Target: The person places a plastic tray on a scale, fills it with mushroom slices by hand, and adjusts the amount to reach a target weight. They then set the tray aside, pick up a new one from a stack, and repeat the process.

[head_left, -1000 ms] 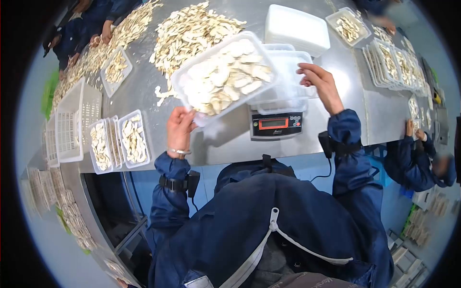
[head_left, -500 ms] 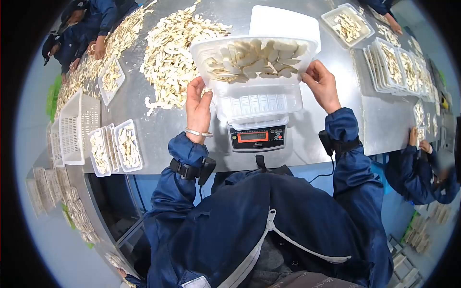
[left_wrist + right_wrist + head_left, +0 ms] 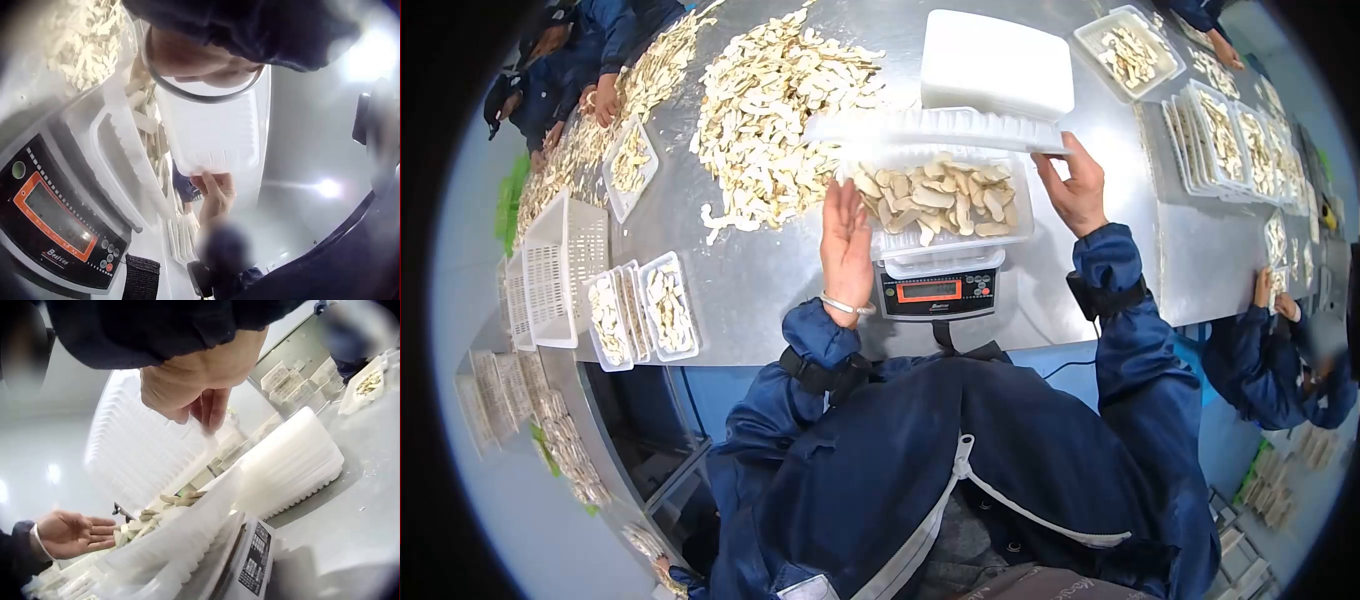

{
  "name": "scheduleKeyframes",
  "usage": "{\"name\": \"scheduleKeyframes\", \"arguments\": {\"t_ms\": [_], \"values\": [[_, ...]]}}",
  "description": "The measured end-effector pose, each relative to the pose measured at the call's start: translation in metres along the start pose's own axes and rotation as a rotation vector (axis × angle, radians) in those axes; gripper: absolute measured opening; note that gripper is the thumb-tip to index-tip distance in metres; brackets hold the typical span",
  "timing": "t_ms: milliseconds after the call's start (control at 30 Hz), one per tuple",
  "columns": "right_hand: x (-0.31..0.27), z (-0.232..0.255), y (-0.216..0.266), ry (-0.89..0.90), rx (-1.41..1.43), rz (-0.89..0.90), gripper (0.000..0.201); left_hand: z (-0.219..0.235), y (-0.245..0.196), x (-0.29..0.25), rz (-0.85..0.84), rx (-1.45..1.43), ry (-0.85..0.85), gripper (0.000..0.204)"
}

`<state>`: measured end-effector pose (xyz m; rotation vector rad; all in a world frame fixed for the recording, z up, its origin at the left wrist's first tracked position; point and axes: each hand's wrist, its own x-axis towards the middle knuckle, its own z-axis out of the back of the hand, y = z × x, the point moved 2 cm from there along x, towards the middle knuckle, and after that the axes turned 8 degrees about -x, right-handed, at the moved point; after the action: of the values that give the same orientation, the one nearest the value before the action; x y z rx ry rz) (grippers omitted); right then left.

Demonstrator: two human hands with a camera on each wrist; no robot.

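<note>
My right hand (image 3: 1079, 188) pinches the right end of a clear plastic tray (image 3: 940, 128), held on edge; the right wrist view shows this tray (image 3: 140, 440) tilted up above the one below. Pale sliced pieces (image 3: 940, 196) lie in a lower clear tray (image 3: 1015, 222), which rests over the black scale (image 3: 940, 294). My left hand (image 3: 846, 245) is at the lower tray's left side with its fingers straight; in the right wrist view this hand (image 3: 72, 534) has its palm turned up beside the slices. The scale's display cannot be read.
A stack of white trays (image 3: 997, 65) stands behind the scale, a large slice pile (image 3: 775, 120) to its left. Filled trays (image 3: 668, 305) and white baskets (image 3: 565, 265) are at the left, more filled trays (image 3: 1215, 135) at the right. Other people work around the table (image 3: 1120, 290).
The slices have gone from the raised tray into the tray over the scale. The raised tray has tipped onto its edge. My left hand has let go of it and its fingers have straightened.
</note>
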<state>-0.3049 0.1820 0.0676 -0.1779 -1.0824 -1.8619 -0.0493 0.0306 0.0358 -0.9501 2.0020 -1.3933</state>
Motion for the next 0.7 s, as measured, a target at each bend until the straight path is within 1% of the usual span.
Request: {"name": "scheduleKeyframes", "arguments": {"t_ms": [33, 67, 100, 133, 167, 267, 300, 333, 400, 433, 500, 567, 600, 633, 667, 700], "values": [[0.003, 0.002, -0.010, -0.005, -0.035, -0.004, 0.012, 0.001, 0.003, -0.001, 0.014, 0.004, -0.017, 0.058], [0.008, 0.002, -0.018, -0.008, -0.070, -0.006, 0.013, 0.003, 0.002, -0.001, 0.011, 0.132, 0.053, 0.054], [0.016, 0.005, -0.021, -0.091, 0.005, -0.070, 0.013, 0.005, -0.004, -0.003, 0.010, 0.262, 0.124, 0.051], [0.023, 0.005, -0.037, -0.135, 0.122, -0.163, 0.011, 0.005, -0.011, -0.004, 0.010, 0.394, 0.196, 0.049], [0.031, 0.007, -0.053, -0.163, 0.182, -0.255, 0.011, 0.003, -0.023, -0.004, -0.097, 0.561, 0.183, 0.041], [0.056, 0.017, -0.086, -0.238, 0.331, -0.510, 0.011, 0.028, -0.027, -0.005, -0.184, 0.649, 0.148, 0.038], [0.063, 0.017, -0.100, -0.208, 0.278, -0.622, 0.012, 0.038, -0.023, -0.002, -0.200, 0.661, 0.018, 0.035], [0.067, 0.015, -0.110, -0.198, 0.358, -0.694, 0.014, 0.040, -0.019, 0.000, -0.121, 0.710, 0.019, 0.036], [0.073, 0.009, -0.140, -0.120, 0.326, -0.806, 0.017, 0.045, -0.013, 0.003, 0.037, 0.805, 0.013, 0.037], [0.070, 0.008, -0.150, -0.072, 0.352, -0.851, 0.022, 0.048, -0.002, 0.005, 0.046, 0.736, 0.090, 0.038], [0.068, 0.004, -0.164, 0.023, 0.400, -0.943, 0.032, 0.053, 0.015, 0.010, 0.213, 0.579, 0.125, 0.034], [0.065, 0.019, -0.137, 0.030, 0.000, -0.796, 0.044, 0.056, 0.024, 0.009, 0.361, 0.439, 0.141, 0.028], [0.061, 0.026, -0.123, 0.033, -0.198, -0.715, 0.050, 0.056, 0.025, 0.008, 0.354, 0.421, 0.136, 0.028], [0.056, 0.031, -0.116, 0.044, -0.238, -0.647, 0.063, 0.055, 0.025, 0.006, 0.350, 0.402, 0.131, 0.028], [0.046, 0.033, -0.107, 0.011, -0.195, -0.581, 0.051, 0.055, 0.025, 0.004, 0.345, 0.382, 0.130, 0.028], [0.034, 0.032, -0.104, 0.090, -0.159, -0.525, 0.045, 0.053, 0.020, 0.003, 0.321, 0.358, 0.100, 0.029]]}}
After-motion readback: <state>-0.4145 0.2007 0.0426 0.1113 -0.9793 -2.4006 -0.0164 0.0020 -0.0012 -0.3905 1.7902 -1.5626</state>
